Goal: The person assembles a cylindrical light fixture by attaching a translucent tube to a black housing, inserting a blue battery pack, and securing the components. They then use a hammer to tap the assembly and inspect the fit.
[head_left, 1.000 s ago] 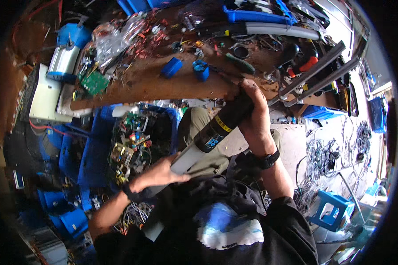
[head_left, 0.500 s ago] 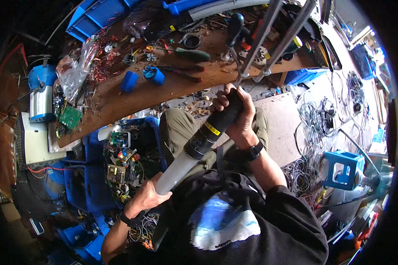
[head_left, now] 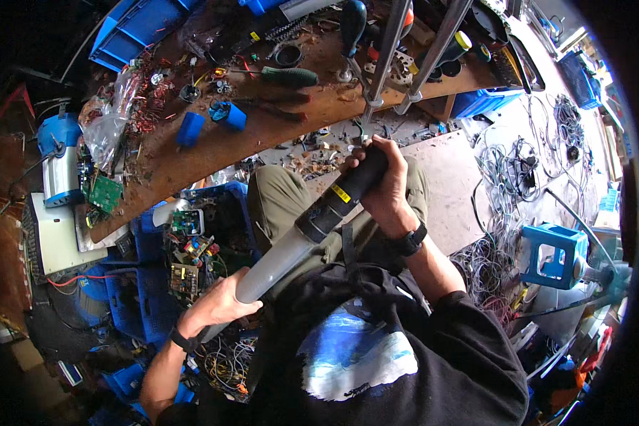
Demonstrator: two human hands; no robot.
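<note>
Grey tube with a black end section, lying obliquely above the lap, short of the bench. The left hand, partly closed, grips the tube's near left portion; the right hand is curled closely around the black end section, far right. A green-handled screwdriver rests on the bench; a blue crate of circuit boards stands left of the knees.

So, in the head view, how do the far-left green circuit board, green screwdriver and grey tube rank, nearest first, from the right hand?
1. Grey tube: in the right hand.
2. Green screwdriver: ahead, leftward.
3. Green circuit board: far left.
</note>
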